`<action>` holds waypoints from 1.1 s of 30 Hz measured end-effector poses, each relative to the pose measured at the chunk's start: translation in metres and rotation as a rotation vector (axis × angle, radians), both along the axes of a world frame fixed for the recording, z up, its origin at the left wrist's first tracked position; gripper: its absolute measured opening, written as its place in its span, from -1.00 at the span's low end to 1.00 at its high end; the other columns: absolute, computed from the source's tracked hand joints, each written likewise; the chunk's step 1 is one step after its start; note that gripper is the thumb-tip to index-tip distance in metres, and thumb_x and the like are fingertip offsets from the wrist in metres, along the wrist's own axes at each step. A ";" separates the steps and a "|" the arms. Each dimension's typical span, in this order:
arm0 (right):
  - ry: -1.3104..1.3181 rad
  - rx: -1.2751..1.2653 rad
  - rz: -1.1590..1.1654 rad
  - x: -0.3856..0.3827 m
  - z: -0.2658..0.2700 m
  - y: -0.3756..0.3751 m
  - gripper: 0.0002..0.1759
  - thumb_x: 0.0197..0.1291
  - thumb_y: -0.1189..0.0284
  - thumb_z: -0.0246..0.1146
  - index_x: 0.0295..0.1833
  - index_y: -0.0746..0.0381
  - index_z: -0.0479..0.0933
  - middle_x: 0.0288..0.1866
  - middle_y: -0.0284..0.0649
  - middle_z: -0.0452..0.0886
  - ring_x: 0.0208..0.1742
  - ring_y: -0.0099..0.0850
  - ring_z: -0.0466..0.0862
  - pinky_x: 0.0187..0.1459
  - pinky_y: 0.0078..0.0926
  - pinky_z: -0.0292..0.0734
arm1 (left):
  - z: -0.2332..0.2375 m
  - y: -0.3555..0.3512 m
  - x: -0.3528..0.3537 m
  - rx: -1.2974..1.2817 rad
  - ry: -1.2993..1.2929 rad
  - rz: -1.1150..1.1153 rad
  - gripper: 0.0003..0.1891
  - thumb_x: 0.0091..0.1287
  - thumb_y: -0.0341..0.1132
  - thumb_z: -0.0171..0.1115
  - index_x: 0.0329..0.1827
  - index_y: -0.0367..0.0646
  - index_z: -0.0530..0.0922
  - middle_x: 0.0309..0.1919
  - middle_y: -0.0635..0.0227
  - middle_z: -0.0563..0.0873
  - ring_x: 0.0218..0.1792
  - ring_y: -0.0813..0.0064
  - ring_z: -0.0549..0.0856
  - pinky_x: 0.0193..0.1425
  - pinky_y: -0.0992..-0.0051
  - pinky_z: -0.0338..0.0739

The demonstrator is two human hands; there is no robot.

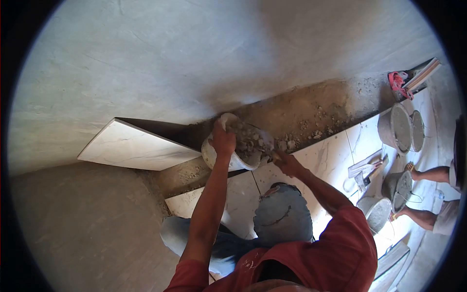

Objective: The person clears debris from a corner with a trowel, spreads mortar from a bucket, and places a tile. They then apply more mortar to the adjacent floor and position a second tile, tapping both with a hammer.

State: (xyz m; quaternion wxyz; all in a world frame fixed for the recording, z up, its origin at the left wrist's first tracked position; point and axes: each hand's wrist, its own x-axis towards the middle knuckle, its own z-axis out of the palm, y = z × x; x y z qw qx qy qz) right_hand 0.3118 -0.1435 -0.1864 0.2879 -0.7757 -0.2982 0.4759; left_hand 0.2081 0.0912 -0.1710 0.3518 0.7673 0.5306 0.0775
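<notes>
My left hand is closed on the rim of a pale, mortar-stained bucket, which tips over with its mouth towards the dirt strip by the wall. Lumpy grey-brown rubble lies in its mouth. Beside that mouth, my right hand wraps round the short handle of what looks like a trowel; its blade is blurred against the rubble. To the left of the bucket, a white marbled tile leans against the wall.
Laid white tiles border the dirt strip, which holds loose crumbs. At right are mortar buckets, trowels and another person's bare feet. A pink cloth or bag lies by stacked tile pieces.
</notes>
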 end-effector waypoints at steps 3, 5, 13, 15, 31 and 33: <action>-0.194 0.195 0.161 -0.007 -0.001 -0.008 -0.45 0.17 0.27 0.11 0.28 0.15 0.24 -0.10 0.17 0.54 -0.17 0.10 0.58 -0.10 -0.06 0.45 | -0.018 0.002 -0.003 0.061 -0.011 0.015 -0.45 0.24 -0.16 0.02 0.30 -0.09 0.23 0.27 0.16 0.35 0.30 0.13 0.30 0.27 -0.23 -0.01; -0.171 0.082 0.219 0.001 0.018 -0.016 -0.47 0.19 0.26 0.09 0.27 0.14 0.23 -0.07 0.15 0.53 -0.10 0.11 0.54 -0.07 -0.05 0.45 | -0.016 0.005 -0.002 0.026 -0.044 -0.011 -0.46 0.25 -0.15 0.02 0.29 -0.09 0.23 0.26 0.17 0.36 0.30 0.14 0.31 0.26 -0.22 0.00; -0.661 -0.068 -0.495 0.126 -0.063 -0.103 -0.41 0.27 0.16 0.01 0.33 0.14 0.07 -0.36 0.24 0.56 -0.30 0.20 0.56 -0.27 0.06 0.44 | -0.008 0.004 0.000 0.021 -0.047 -0.011 -0.47 0.24 -0.16 0.01 0.28 -0.11 0.25 0.21 0.15 0.43 0.24 0.13 0.39 0.25 -0.17 0.05; -0.501 -0.200 -0.810 0.151 -0.039 -0.107 -0.49 0.27 0.20 0.01 0.25 0.17 0.13 -0.39 0.16 0.59 -0.51 -0.02 0.62 -0.55 -0.13 0.50 | 0.000 0.001 0.001 0.046 -0.053 -0.027 -0.47 0.23 -0.18 0.01 0.26 -0.14 0.27 0.18 0.12 0.45 0.20 0.10 0.42 0.24 -0.12 0.08; -0.348 -0.017 -0.570 -0.024 -0.094 -0.039 -0.39 0.28 0.22 0.02 0.33 0.17 -0.05 -0.55 0.02 0.55 -0.66 -0.18 0.59 -0.65 -0.25 0.50 | 0.002 0.001 0.001 0.041 -0.099 -0.079 -0.47 0.21 -0.17 0.00 0.25 -0.17 0.29 0.14 0.08 0.48 0.17 0.09 0.45 0.23 0.03 0.18; -0.307 0.040 -0.611 -0.015 -0.081 -0.039 -0.39 0.28 0.22 0.01 0.34 0.17 -0.02 -0.60 -0.04 0.54 -0.69 -0.24 0.57 -0.66 -0.29 0.48 | 0.002 0.001 -0.001 0.041 -0.059 -0.061 -0.47 0.21 -0.17 -0.01 0.25 -0.17 0.29 0.15 0.08 0.47 0.18 0.10 0.44 0.24 0.05 0.19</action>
